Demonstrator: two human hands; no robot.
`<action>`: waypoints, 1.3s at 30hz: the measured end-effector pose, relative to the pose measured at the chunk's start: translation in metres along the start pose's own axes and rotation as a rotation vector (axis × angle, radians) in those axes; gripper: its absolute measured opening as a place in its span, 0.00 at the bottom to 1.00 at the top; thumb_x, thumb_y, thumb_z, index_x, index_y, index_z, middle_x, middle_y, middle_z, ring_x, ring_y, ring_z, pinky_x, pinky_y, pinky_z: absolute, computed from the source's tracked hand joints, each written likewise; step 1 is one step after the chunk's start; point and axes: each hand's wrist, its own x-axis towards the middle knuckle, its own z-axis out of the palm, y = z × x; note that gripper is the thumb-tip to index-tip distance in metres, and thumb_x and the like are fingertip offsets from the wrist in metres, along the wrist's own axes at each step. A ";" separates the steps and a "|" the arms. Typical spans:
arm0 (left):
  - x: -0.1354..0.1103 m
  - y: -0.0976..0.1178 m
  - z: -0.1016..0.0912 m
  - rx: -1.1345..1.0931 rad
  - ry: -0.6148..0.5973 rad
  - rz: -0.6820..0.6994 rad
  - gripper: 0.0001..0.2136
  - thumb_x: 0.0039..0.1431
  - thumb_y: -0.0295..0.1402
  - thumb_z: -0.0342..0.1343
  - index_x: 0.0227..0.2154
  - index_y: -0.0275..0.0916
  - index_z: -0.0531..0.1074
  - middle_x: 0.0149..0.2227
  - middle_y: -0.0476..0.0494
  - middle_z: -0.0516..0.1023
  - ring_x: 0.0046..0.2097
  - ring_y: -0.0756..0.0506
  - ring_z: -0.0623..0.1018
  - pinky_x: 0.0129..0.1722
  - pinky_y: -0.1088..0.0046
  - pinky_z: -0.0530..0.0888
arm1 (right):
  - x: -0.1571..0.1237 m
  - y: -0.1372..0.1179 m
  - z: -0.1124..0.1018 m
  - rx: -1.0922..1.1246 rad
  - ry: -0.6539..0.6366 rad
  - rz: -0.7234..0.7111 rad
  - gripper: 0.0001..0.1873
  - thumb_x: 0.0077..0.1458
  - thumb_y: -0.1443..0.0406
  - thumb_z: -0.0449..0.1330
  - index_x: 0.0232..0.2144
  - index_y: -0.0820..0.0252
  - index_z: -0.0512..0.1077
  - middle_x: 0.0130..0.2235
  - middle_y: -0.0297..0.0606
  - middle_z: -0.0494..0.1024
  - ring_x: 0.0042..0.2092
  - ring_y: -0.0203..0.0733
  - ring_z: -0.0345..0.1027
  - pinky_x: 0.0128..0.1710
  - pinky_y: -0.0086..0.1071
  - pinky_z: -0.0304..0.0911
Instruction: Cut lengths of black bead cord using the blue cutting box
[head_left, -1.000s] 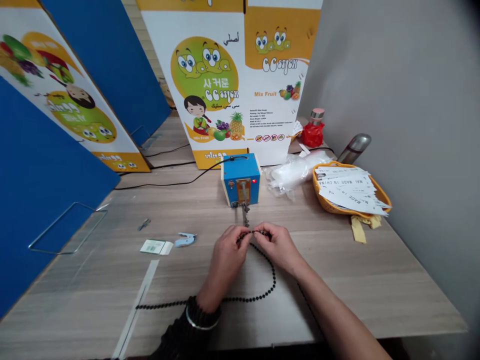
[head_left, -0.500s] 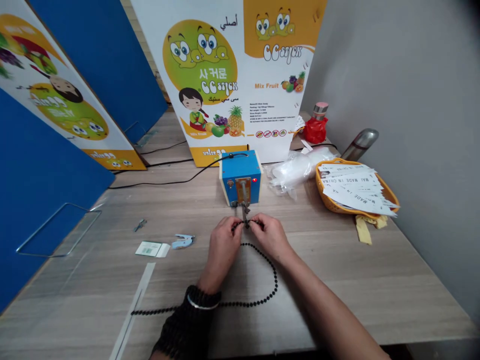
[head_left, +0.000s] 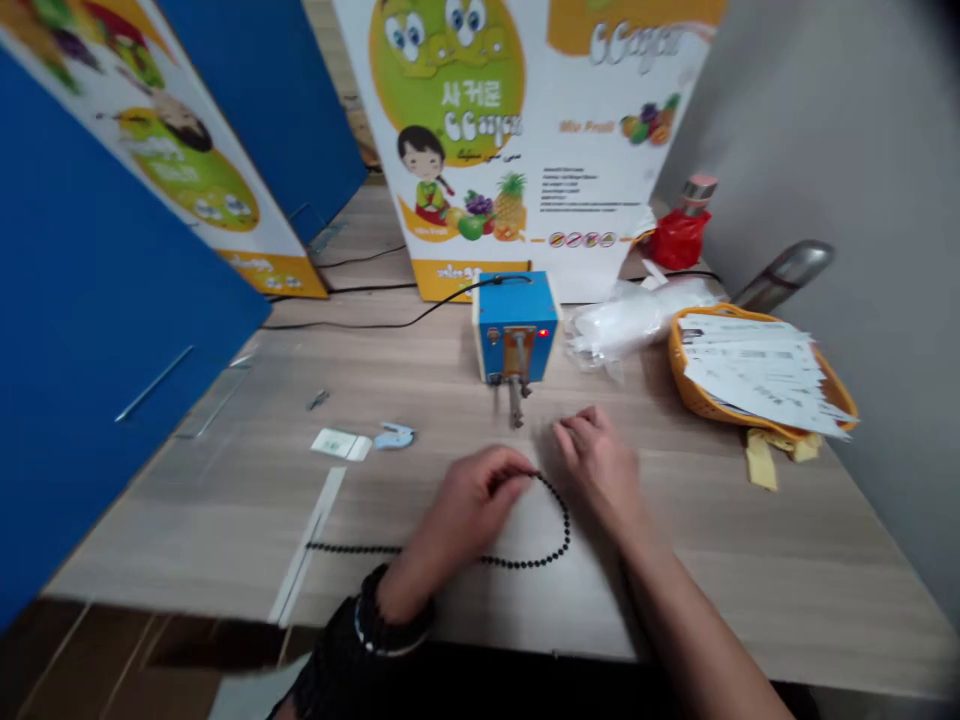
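Orange basket [head_left: 694,385] w/ paper tags [head_left: 750,365], L fingers [head_left: 510,465] pinching black bead string [head_left: 564,535], R fingers [head_left: 581,425] open

The left arm [head_left: 397,597] wears a black knit sleeve [head_left: 337,665] and a thin silvery bangle [head_left: 365,632] at the cuff

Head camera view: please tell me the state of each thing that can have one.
Black bead strand, lying curved on the table
Left hand, pinching the black bead strand
Right hand, open, holding nothing
Blue box device, red light on
Orange basket, full of paper labels
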 end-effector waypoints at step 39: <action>-0.144 0.005 0.058 -0.383 -0.172 0.041 0.06 0.46 0.26 0.58 0.30 0.38 0.72 0.24 0.50 0.71 0.24 0.52 0.68 0.25 0.78 0.63 | -0.081 -0.112 0.078 0.012 -0.711 -0.745 0.08 0.64 0.69 0.53 0.35 0.58 0.71 0.39 0.35 0.70 0.33 0.36 0.63 0.30 0.29 0.52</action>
